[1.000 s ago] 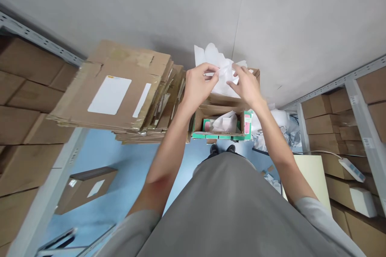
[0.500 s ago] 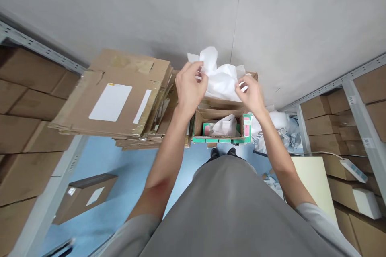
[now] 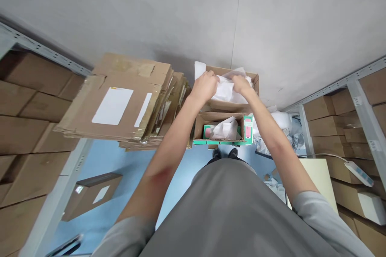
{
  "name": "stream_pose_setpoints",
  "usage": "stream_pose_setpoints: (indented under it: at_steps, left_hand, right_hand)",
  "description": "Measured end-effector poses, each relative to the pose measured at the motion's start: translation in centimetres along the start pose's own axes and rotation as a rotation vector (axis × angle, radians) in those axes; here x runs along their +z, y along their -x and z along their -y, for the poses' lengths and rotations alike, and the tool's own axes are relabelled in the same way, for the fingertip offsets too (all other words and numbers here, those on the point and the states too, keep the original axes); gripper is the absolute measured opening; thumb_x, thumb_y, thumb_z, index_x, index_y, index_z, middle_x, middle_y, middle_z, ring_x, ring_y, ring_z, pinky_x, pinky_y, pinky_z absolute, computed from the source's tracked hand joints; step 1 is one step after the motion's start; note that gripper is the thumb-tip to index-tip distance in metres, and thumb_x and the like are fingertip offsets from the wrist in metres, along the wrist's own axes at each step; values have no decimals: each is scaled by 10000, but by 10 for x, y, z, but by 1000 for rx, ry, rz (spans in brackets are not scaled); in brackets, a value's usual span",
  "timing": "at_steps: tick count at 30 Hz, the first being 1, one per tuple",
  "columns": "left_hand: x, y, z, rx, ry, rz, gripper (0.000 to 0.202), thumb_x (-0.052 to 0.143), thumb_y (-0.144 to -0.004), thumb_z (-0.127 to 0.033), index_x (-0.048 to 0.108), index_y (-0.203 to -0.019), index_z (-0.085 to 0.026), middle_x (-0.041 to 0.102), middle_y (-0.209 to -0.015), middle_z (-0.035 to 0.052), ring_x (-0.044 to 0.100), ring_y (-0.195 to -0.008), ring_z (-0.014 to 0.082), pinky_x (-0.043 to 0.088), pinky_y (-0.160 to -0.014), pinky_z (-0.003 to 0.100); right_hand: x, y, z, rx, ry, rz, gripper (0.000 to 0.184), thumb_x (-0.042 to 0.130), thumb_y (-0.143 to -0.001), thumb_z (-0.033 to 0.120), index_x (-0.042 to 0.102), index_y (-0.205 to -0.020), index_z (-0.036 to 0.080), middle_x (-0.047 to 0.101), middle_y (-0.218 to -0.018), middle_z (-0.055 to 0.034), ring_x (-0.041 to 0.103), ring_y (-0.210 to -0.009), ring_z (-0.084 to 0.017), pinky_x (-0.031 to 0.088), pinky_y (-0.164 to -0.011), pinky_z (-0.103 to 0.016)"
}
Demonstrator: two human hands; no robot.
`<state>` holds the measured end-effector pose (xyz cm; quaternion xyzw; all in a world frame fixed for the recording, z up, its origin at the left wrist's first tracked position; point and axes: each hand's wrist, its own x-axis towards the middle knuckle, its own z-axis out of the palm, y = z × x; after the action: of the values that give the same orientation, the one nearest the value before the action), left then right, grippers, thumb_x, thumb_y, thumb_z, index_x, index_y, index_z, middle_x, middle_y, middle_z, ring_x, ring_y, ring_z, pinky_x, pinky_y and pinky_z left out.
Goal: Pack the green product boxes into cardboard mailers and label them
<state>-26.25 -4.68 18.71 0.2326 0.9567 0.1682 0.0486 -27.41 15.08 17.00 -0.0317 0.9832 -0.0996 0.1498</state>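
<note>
Both my hands reach down into an open brown cardboard box point(image 3: 255, 80) against the wall. My left hand point(image 3: 205, 85) is closed on the left part of a bunch of white wrapping paper point(image 3: 224, 90). My right hand point(image 3: 242, 84) grips the same paper at its right side, fingers curled down into it. The paper sits crumpled inside the box, with one corner sticking up at the back left. Just in front stands a smaller open box with green edges point(image 3: 221, 141), holding more white paper and something pink.
A stack of flattened cardboard boxes point(image 3: 120, 104) lies to the left. Metal shelves with brown cartons point(image 3: 27, 128) flank both sides. Crumpled white paper point(image 3: 283, 122) lies on the blue floor at right, near a pale board point(image 3: 313, 180). A closed carton point(image 3: 90, 194) lies lower left.
My hands have moved down with the white paper, from holding it up above the box to pressing it into the box.
</note>
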Motion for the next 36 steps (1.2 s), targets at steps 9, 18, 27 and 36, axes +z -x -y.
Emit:
stream_pose_setpoints:
  at_steps: [9,18,27,36]
  left_hand:
    - [23,-27,8,-2,-116,247,545,503,-1008,-57,831,-1414,-213,784,-1436,205,723,-1368,360,539,-1157,456]
    - [7,-6,10,57,180,-50,521,619,-967,-161,797,-1453,-225,755,-1521,161,662,-1472,362,495,-1313,508]
    - [-10,141,8,241,515,132,397,604,-1084,-404,832,-1386,-282,831,-1400,77,738,-1373,329,594,-1229,513]
    - [22,203,32,-268,299,-183,425,792,-999,-412,719,-1386,-253,763,-1382,121,774,-1183,333,631,-1051,475]
  right_hand:
    - [-17,59,-3,114,-26,-256,390,495,-1187,297,841,-1325,181,820,-1365,-215,758,-1258,-368,557,-1051,-440]
    - [-30,163,-5,-6,-356,-506,290,564,-1141,373,821,-1192,249,826,-1358,-101,788,-994,-264,608,-897,-368]
    - [38,189,53,-177,-15,16,292,577,-1110,150,807,-1272,226,840,-1268,-118,805,-1130,-277,564,-916,-330]
    - [45,226,31,45,-90,-278,180,720,-1128,395,779,-1163,229,827,-1162,-114,760,-1141,-320,548,-919,-391]
